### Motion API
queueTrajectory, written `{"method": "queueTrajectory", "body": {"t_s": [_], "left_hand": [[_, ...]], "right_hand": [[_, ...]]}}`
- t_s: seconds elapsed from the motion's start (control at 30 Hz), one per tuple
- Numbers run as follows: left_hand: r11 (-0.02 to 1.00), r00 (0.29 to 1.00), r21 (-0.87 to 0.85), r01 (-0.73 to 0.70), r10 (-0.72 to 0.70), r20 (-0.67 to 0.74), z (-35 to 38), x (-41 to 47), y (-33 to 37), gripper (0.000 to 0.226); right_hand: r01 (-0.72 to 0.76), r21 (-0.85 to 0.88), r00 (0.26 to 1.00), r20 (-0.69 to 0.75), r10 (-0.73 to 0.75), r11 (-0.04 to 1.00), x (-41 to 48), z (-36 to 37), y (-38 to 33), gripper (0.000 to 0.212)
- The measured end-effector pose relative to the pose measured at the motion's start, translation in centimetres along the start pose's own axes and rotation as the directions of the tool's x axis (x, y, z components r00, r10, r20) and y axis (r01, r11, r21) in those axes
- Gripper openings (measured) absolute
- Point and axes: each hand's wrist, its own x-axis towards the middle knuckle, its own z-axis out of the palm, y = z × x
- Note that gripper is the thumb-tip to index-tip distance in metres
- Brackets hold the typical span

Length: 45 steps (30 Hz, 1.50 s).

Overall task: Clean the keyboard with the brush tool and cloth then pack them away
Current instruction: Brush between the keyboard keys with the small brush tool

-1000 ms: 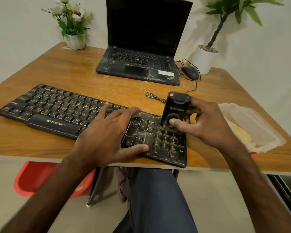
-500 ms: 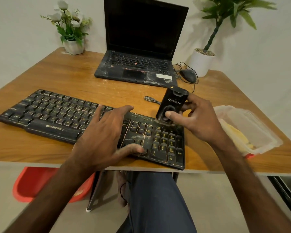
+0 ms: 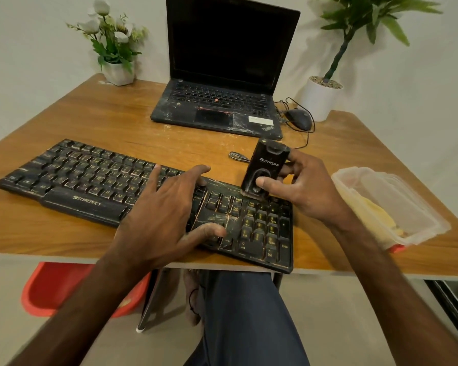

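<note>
A black, scuffed keyboard lies across the near part of the wooden table, its right end overhanging the front edge. My left hand rests flat on its middle keys, fingers spread, pressing it down. My right hand grips a black brush tool, tilted, with its lower end touching the top row above the number pad. A yellow cloth lies inside a clear plastic container at the right.
An open laptop stands at the back centre, a wired mouse to its right. Two potted plants stand at the back corners. A red bin sits under the table. My knee is below the table edge.
My right hand has moved the brush tool away from me over the number pad, from its middle rows to its top row. My left hand stayed on the keyboard.
</note>
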Motion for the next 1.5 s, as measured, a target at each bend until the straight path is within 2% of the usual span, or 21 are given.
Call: {"method": "queueTrajectory", "body": {"t_s": [0.03,0.07,0.1,0.13,0.2,0.23,0.27,0.33,0.4,0.43,0.5,0.57,0.63,0.73,1.0,1.13,1.17,1.23,1.33,1.43,1.5], "left_hand": [[1.0,1.0,-0.002,0.0,0.0,-0.002,0.0,0.0,0.0,0.102],[1.0,1.0,-0.005,-0.001,0.001,-0.004,0.0,0.1,0.0,0.102],[1.0,1.0,-0.005,-0.002,0.002,-0.006,0.0,0.1,0.0,0.103],[1.0,1.0,-0.002,-0.004,0.004,-0.008,0.0,0.1,0.0,0.102],[1.0,1.0,0.006,-0.003,0.003,-0.012,0.1,0.0,0.0,0.103],[1.0,1.0,0.006,0.001,-0.001,-0.011,0.0,0.0,0.0,0.103],[1.0,1.0,0.005,0.003,-0.003,-0.008,0.0,0.0,0.0,0.104],[1.0,1.0,0.005,-0.001,0.001,-0.005,0.0,0.0,0.1,0.104],[1.0,1.0,0.001,-0.005,0.005,-0.006,-0.1,0.0,0.1,0.104],[1.0,1.0,0.001,-0.004,0.004,-0.008,-0.1,0.0,0.1,0.103],[1.0,1.0,0.002,-0.002,0.002,-0.01,-0.1,-0.1,0.2,0.103],[1.0,1.0,0.001,0.0,0.0,-0.005,-0.1,-0.1,0.1,0.104],[1.0,1.0,-0.001,0.002,-0.002,-0.003,0.0,-0.1,0.2,0.104],[1.0,1.0,-0.006,0.002,-0.002,0.0,0.0,0.0,0.1,0.104],[1.0,1.0,0.002,-0.005,0.005,-0.011,-0.2,0.0,0.2,0.101],[1.0,1.0,-0.016,-0.003,0.003,-0.015,-0.1,0.0,0.1,0.099],[1.0,1.0,-0.02,-0.002,0.002,-0.012,-0.2,0.0,0.1,0.1],[1.0,1.0,-0.016,-0.001,0.001,-0.015,-0.1,0.0,0.1,0.1],[1.0,1.0,-0.005,-0.002,0.002,-0.012,-0.1,0.0,0.2,0.1],[1.0,1.0,-0.011,-0.003,0.003,-0.008,-0.2,0.0,0.1,0.101],[1.0,1.0,-0.014,-0.002,0.002,-0.006,-0.2,0.0,0.1,0.101]], "right_hand": [[0.026,-0.219,1.0,-0.009,-0.028,0.975,0.2,0.0,0.0,0.056],[0.054,-0.445,0.996,-0.038,-0.079,0.894,0.5,-0.2,-0.1,0.057],[0.06,-0.543,0.99,-0.077,-0.121,0.838,0.7,-0.3,-0.3,0.057],[0.065,-0.508,0.985,-0.105,-0.137,0.859,0.9,-0.4,-0.4,0.055],[0.074,-0.165,0.993,-0.077,-0.087,0.984,0.8,-0.1,-1.0,0.05],[0.063,-0.041,0.998,-0.023,-0.064,0.997,0.6,0.2,-1.3,0.049],[0.065,-0.019,0.998,0.028,-0.065,0.998,0.5,0.3,-1.3,0.051],[0.078,-0.186,0.996,0.062,-0.068,0.979,0.6,0.5,-0.8,0.057],[0.066,-0.432,0.997,0.003,-0.072,0.899,1.1,0.2,-0.4,0.063],[0.055,-0.466,0.996,-0.04,-0.083,0.883,1.2,0.1,-0.4,0.063],[0.029,-0.345,0.991,-0.112,-0.072,0.938,1.1,0.1,-0.7,0.059],[-0.037,-0.079,0.99,-0.136,0.026,0.996,1.0,0.1,-1.1,0.053],[-0.086,0.114,0.992,-0.084,0.096,0.99,0.9,0.0,-1.2,0.048],[-0.091,0.199,0.996,0.004,0.092,0.976,0.7,0.2,-1.6,0.054],[-0.011,0.108,0.997,0.071,0.003,0.994,0.4,0.8,-2.8,0.06],[0.114,-0.285,0.993,0.006,-0.117,0.952,1.1,0.5,-2.8,0.064],[0.119,-0.323,0.991,-0.022,-0.133,0.939,1.2,0.3,-2.8,0.065],[0.137,-0.225,0.989,-0.029,-0.147,0.965,1.0,0.2,-2.7,0.066],[0.155,-0.039,0.986,0.07,-0.152,0.987,0.5,0.8,-2.8,0.068],[0.181,-0.212,0.983,0.042,-0.176,0.96,0.9,0.7,-2.6,0.071],[0.181,-0.214,0.983,-0.001,-0.185,0.96,1.1,0.3,-2.6,0.072]]}}
